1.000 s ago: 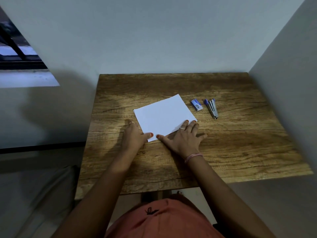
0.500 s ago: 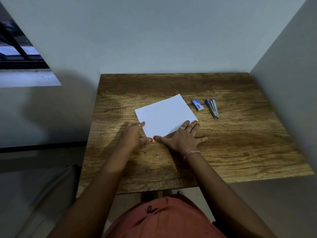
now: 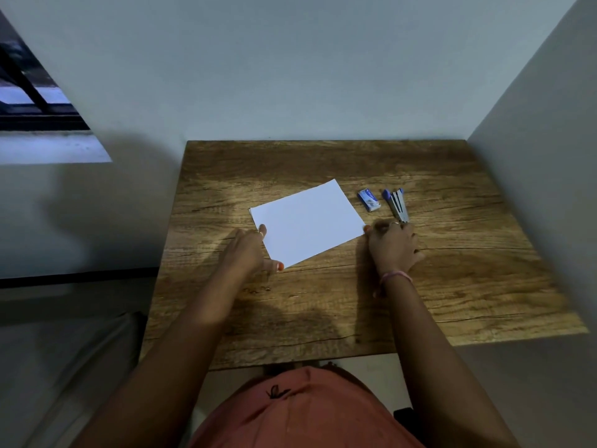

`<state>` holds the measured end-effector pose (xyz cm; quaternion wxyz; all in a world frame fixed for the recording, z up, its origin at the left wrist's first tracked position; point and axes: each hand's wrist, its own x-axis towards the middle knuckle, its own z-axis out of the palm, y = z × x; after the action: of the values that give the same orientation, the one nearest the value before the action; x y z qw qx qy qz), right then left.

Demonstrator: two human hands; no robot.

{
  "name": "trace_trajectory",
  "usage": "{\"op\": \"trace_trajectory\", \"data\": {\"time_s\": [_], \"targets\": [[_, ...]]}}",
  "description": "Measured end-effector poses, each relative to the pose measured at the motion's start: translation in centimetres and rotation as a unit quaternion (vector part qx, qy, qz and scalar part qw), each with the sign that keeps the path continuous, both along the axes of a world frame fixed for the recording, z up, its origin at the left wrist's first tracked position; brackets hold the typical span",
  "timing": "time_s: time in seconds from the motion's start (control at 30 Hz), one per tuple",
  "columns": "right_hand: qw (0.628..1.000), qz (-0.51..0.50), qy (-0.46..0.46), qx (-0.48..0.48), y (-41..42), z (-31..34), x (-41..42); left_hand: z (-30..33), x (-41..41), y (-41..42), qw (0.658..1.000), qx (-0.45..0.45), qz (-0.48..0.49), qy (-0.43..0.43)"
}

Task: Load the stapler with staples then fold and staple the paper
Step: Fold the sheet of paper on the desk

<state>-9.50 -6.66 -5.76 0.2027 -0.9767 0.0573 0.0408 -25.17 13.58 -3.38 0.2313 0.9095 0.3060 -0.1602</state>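
Stapler (image 3: 398, 205) is lying on the bench (image 3: 468, 286) right of the staple box (image 3: 369, 199), right hand (image 3: 392, 245) touching its near end, grip unclear. Folded paper (image 3: 307, 221) is sitting mid-bench, left hand (image 3: 250, 250) resting on its left edge, fingers relaxed.

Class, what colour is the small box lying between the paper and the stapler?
The small box is blue with a white end, seen in the head view.
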Motion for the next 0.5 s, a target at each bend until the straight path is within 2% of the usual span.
{"op": "trace_trajectory", "data": {"time_s": [0.27,0.37,0.5], "targets": [[0.994,0.021,-0.003,0.105,0.4,1.1,0.8,0.1,0.0,0.1,1.000,0.012,-0.009,0.003],[0.988,0.043,0.038,0.147,1.5,1.6,0.3,0.3,0.1,0.2,1.000,0.005,-0.010,0.007],[0.971,0.075,0.143,0.178,1.4,2.4,1.0,0.6,0.1,0.1,1.000,0.010,-0.005,0.005]]}}
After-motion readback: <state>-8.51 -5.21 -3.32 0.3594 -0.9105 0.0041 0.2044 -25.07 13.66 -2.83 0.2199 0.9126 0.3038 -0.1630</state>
